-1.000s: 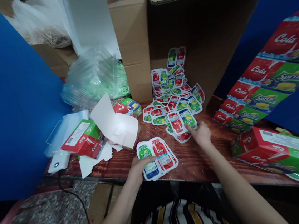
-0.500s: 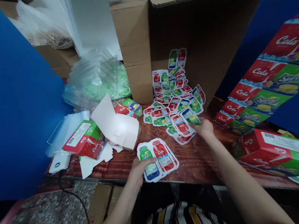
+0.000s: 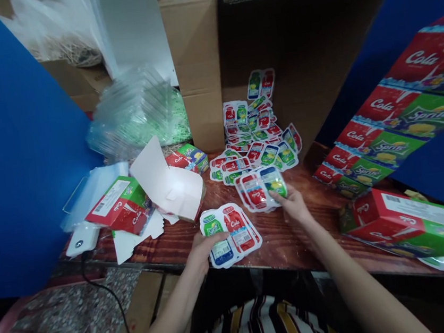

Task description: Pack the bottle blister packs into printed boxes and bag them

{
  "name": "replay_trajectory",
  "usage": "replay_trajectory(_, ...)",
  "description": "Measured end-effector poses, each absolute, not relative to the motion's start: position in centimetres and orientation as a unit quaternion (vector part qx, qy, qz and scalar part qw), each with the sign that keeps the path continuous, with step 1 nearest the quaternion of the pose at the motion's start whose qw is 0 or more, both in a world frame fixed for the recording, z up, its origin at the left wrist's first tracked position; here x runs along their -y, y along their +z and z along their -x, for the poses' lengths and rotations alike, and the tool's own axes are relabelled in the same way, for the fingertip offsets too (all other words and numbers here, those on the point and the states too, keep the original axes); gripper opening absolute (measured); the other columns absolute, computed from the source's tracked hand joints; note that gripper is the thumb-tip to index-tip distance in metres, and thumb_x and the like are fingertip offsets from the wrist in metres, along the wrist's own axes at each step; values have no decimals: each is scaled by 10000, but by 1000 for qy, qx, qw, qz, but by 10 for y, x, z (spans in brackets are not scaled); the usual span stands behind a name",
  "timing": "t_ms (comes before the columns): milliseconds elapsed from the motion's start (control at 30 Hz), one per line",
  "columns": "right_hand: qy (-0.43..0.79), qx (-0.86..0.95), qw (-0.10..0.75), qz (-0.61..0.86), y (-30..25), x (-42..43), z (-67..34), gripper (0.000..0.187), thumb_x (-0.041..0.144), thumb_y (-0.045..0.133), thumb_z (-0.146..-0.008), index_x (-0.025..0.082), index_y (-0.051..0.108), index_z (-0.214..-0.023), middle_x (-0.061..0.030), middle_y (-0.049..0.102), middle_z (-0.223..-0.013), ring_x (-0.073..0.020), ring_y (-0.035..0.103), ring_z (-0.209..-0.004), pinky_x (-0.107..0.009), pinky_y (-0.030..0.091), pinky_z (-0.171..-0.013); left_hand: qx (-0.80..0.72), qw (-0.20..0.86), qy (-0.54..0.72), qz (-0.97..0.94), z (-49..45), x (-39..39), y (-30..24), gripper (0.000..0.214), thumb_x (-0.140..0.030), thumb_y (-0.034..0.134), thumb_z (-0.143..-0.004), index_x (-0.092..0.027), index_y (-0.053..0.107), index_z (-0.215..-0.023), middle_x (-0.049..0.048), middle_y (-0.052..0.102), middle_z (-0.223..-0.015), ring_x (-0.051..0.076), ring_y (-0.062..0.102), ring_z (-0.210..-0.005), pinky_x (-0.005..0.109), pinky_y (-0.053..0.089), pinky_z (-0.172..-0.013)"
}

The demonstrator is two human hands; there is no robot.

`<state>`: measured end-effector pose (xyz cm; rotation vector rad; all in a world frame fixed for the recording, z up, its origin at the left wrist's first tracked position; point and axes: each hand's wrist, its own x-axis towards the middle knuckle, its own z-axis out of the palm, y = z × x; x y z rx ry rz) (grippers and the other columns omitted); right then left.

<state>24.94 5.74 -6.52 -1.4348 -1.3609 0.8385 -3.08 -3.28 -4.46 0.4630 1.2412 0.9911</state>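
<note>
My left hand [image 3: 205,251] is closed on a small stack of jar-shaped candy packets [image 3: 239,228], each showing a green Sprite jar beside a red Cola jar. Its thumb lies across the top packet, near the table's front edge. To the right, my right hand [image 3: 292,204] pinches the edge of other packets of the same kind [image 3: 252,191], held just above the table. Behind both hands a loose pile of these packets [image 3: 255,125] spills out of a cardboard carton lying on its side. The fingertips under both stacks are hidden.
The brown carton [image 3: 199,73] stands at the back. At right are stacked Cola-Sprite boxes [image 3: 386,131] and a lying box [image 3: 409,225]. Leftward are an open white-lined box [image 3: 180,190], a closed box [image 3: 120,205], clear plastic trays [image 3: 131,112] and a white device with a cable [image 3: 81,238].
My right hand has drawn its packets off the front of the pile, toward me and to the left. My left hand keeps its stack in nearly the same place.
</note>
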Motion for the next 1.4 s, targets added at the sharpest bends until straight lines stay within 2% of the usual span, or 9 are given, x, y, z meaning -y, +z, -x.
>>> replay_trajectory(167, 301, 632, 391, 598, -67, -52, -231, 328, 441, 701, -669, 205, 616, -881, -66, 657, -793, -268, 603, -823, -382, 467, -798, -559, 677, 432, -207, 32, 34, -46, 461, -197, 871, -477, -89, 716, -897, 137, 754, -867, 284, 720, -740, 366, 596, -678)
replay_trajectory(367, 301, 725, 259, 562, -50, -29, -275, 294, 441, 633, -748, 209, 621, -928, -40, 681, -850, -207, 610, -724, -320, 481, -722, -562, 676, 425, -214, 32, 35, -41, 456, -215, 869, -495, -84, 716, -903, 145, 751, -887, 281, 720, -756, 355, 594, -689)
replay_trajectory(433, 307, 682, 310, 587, -49, -18, -289, 331, 467, 666, -727, 196, 612, -908, -25, 676, -805, -184, 598, -662, -295, 484, -649, -560, 678, 424, -216, 32, 35, -40, 454, -216, 867, -502, -83, 714, -908, 147, 750, -896, 280, 720, -757, 356, 593, -695)
replay_trajectory(600, 339, 383, 571, 642, -63, 0, -285, 459, 502, 748, -629, 177, 565, -897, -35, 684, -827, -172, 631, -662, -312, 522, -653, -566, 682, 416, -203, 32, 34, -39, 450, -189, 869, -490, -94, 715, -902, 131, 753, -892, 280, 720, -768, 348, 596, -689)
replay_trajectory(767, 282, 296, 575, 709, -81, 10, -267, 523, 557, 750, -571, 189, 516, -860, -49, 677, -764, -206, 632, -631, -344, 520, -611, -568, 686, 409, -199, 31, 34, -37, 477, -195, 868, -500, -90, 710, -938, 146, 747, -928, 296, 720, -789, 372, 597, -699)
replay_trajectory(867, 186, 378, 456, 784, -76, 14, -266, 455, 577, 691, -651, 197, 515, -829, -90, 658, -763, -248, 617, -663, -379, 502, -639, -568, 684, 410, -202, 30, 35, -38, 478, -193, 871, -492, -88, 712, -930, 149, 747, -923, 301, 721, -785, 377, 598, -697)
replay_trajectory(1033, -44, 550, 182, 814, -70, 7, -265, 440, 517, 566, -802, 120, 521, -986, -240, 593, -1014, -360, 572, -906, -459, 448, -801, -554, 689, 419, -207, 31, 35, -40, 484, -208, 871, -498, -89, 712, -940, 151, 747, -927, 308, 719, -804, 380, 595, -711)
replay_trajectory(1233, 52, 727, 131, 672, -66, -22, -291, 308, 457, 569, -827, 178, 536, -951, -106, 613, -923, -270, 569, -872, -353, 441, -794, -564, 677, 424, -211, 31, 35, -40, 454, -215, 877, -474, -88, 717, -880, 142, 753, -860, 281, 721, -736, 359, 593, -683)
replay_trajectory(1400, 41, 764, 101, 637, -33, -61, -285, 427, 477, 585, -833, 156, 561, -1113, -134, 608, -1084, -287, 564, -1007, -359, 422, -872, -552, 683, 428, -215, 32, 36, -41, 465, -227, 872, -485, -80, 719, -899, 150, 750, -880, 281, 718, -747, 361, 588, -694)
